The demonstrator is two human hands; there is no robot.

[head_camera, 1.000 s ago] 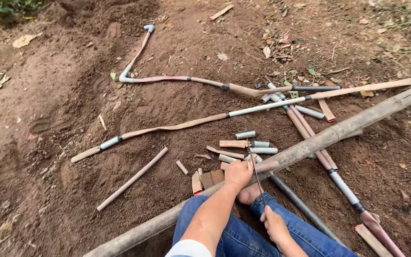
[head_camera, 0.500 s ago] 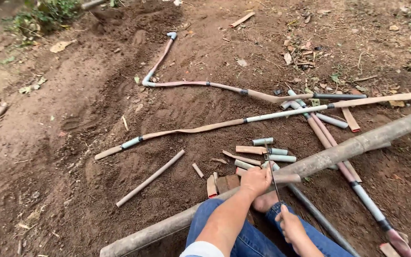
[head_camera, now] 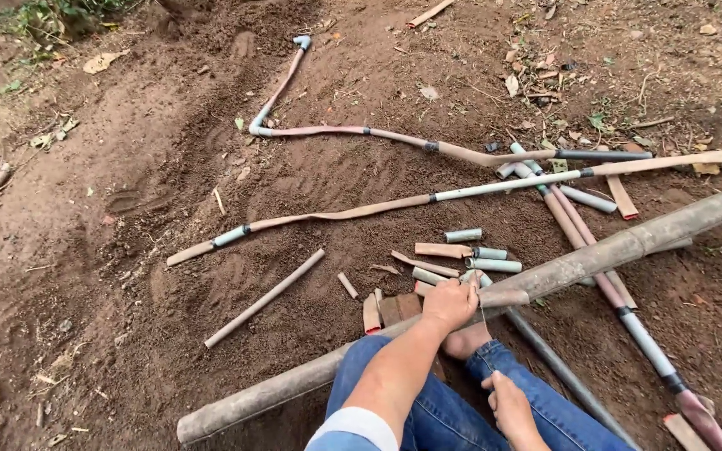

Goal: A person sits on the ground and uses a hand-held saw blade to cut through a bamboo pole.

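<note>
The long pipe (head_camera: pixel 595 259) is my landmark: a thick, round, mud-crusted length, grey-brown and rough, running diagonally over the dug soil (head_camera: pixel 127 276) and across my jeans (head_camera: pixel 461 409). My left hand (head_camera: pixel 449 302) rests on top of it near its middle, fingers curled down over the far side and pressed against it. A thin dark blade or rod (head_camera: pixel 483 321) stands just beside that hand on the near side of the pipe; its material I cannot tell. My right hand (head_camera: pixel 511 407) sits below the pipe on my knee, fingers drawn together around the lower end of that thin piece; how firmly they pinch it I cannot tell.

Just beyond the pipe, touching or near my left fingertips, lie short cut pipe pieces (head_camera: pixel 474 250), some pale grey, some coated in brown mud, all cylindrical. Flat tan offcuts (head_camera: pixel 386 311) lie against the pipe's far edge. Farther beyond runs a jointed pipe line (head_camera: pixel 394 205), flattened brown sections joined by grey couplings, and past that a curved hose-like run (head_camera: pixel 336 131) ending in a grey elbow (head_camera: pixel 302 42). A slimmer dark pipe (head_camera: pixel 561 376) passes under the landmark on its near side.
</note>
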